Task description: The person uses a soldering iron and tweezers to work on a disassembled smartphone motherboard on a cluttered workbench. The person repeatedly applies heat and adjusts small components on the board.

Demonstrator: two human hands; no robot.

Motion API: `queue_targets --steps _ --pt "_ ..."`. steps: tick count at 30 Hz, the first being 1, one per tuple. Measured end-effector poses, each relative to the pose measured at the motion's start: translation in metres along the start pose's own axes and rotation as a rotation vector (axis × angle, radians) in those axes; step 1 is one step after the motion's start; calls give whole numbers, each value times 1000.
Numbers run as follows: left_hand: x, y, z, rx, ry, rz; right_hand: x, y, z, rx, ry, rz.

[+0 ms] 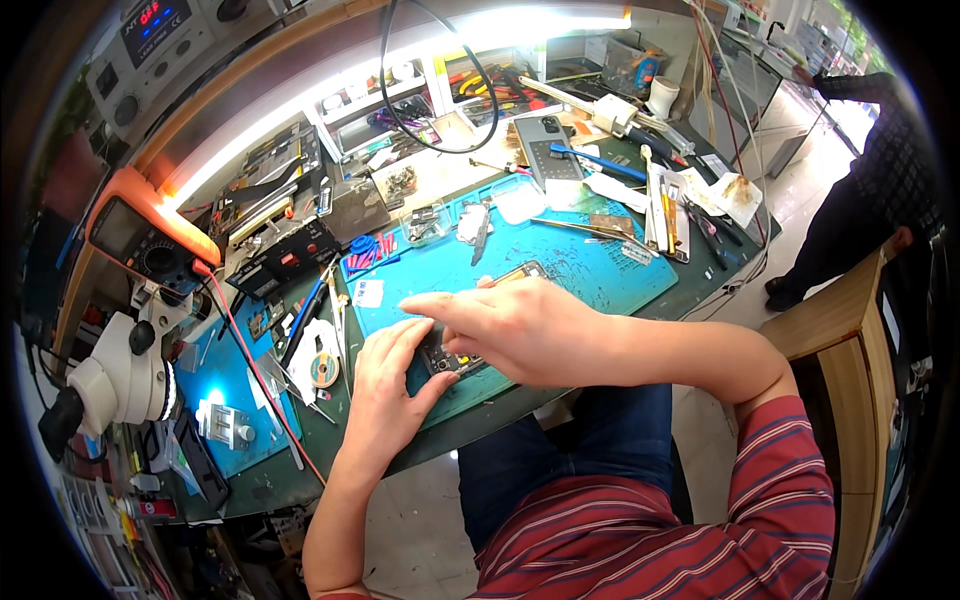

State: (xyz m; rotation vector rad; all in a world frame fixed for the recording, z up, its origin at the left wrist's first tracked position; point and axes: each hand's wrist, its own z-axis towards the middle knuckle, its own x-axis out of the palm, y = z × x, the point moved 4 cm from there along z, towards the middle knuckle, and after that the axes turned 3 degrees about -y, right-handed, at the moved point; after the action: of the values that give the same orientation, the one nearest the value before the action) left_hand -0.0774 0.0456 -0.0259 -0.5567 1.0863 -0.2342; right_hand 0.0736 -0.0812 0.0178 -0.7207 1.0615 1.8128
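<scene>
An opened phone lies on the blue work mat, partly covered by both hands. My left hand grips its left end, fingers bent and thumb along the near edge. My right hand reaches over the phone from the right, index finger stretched toward my left fingertips and the other fingers curled; whatever they hold is hidden. A grey blade-like tool lies just beyond the phone.
A lamp-lit bench holds a multimeter, a microscope, a small metal fixture, a grey phone, tweezers and several tools. A black cable loop hangs above. A person stands at the right beside a wooden cabinet.
</scene>
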Motion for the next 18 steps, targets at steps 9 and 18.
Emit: queue_targets --steps 9,18 --pt "0 0 -1 -5 6 8 -3 0 4 124 117 -76" --pt "0 1 0 13 -7 18 0 3 0 -29 -174 43"
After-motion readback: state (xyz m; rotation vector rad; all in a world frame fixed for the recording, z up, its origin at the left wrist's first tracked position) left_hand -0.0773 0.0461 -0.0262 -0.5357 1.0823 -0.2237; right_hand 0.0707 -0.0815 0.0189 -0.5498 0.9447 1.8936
